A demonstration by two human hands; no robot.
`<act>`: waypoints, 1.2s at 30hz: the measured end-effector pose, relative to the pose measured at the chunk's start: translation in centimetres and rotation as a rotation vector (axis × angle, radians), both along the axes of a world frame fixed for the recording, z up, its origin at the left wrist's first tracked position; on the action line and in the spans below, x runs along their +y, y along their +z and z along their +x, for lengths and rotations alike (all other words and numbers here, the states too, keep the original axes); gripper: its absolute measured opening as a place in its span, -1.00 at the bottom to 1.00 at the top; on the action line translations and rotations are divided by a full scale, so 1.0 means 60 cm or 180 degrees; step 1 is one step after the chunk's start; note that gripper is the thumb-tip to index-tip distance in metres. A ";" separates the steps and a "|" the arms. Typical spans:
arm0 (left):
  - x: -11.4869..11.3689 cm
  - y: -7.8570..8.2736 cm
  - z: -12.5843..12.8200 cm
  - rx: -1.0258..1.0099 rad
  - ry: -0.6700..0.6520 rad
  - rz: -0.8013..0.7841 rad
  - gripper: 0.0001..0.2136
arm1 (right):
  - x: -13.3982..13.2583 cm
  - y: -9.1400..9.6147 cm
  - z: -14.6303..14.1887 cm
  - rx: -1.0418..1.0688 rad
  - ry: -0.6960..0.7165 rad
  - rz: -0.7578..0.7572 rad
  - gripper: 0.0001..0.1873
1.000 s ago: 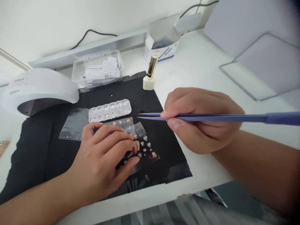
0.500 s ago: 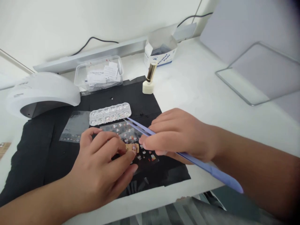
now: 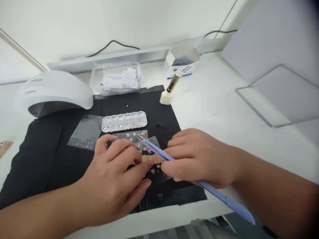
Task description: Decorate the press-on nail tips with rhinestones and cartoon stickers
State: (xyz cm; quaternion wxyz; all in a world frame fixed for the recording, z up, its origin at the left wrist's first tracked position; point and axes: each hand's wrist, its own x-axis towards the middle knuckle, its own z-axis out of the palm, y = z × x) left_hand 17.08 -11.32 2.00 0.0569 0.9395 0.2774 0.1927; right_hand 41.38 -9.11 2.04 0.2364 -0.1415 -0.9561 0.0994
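Note:
My left hand (image 3: 113, 176) is closed, pinching a small tan stand (image 3: 145, 158) between thumb and fingers. A tiny decorated piece like a false nail sits at its end, mostly hidden now. In my right hand (image 3: 199, 157) lie lilac tweezers (image 3: 214, 189), their tips apart, pointing up and left with nothing visible between them. The right index fingertip touches the piece on the stand. Beneath both hands are clear sticker sheets (image 3: 129, 134) with small cartoon figures. Just beyond is a clear case of rhinestones (image 3: 124, 121) with several compartments.
Another clear sheet (image 3: 84, 134) lies on the black mat (image 3: 67, 166). A white nail lamp (image 3: 62, 86) stands at left. Behind are a plastic tub of packets (image 3: 117, 79), a nail polish bottle (image 3: 166, 97) and an alcohol pad box (image 3: 183, 68). A wire-framed panel (image 3: 271, 96) is at right.
The right index finger has come down onto the piece on the tan stand, and the tweezers have shifted with it. The whole view has moved slightly. Both hands keep their grips.

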 end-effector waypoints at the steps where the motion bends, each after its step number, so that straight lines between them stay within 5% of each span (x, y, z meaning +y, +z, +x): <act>1: 0.000 0.000 0.000 0.0008 -0.0001 0.0001 -0.79 | 0.001 0.000 0.000 -0.0012 0.0001 -0.0004 -0.76; 36: 0.001 0.002 0.002 0.0032 -0.0093 -0.0161 -0.83 | 0.002 -0.007 0.000 -0.0193 0.0043 0.0044 -0.82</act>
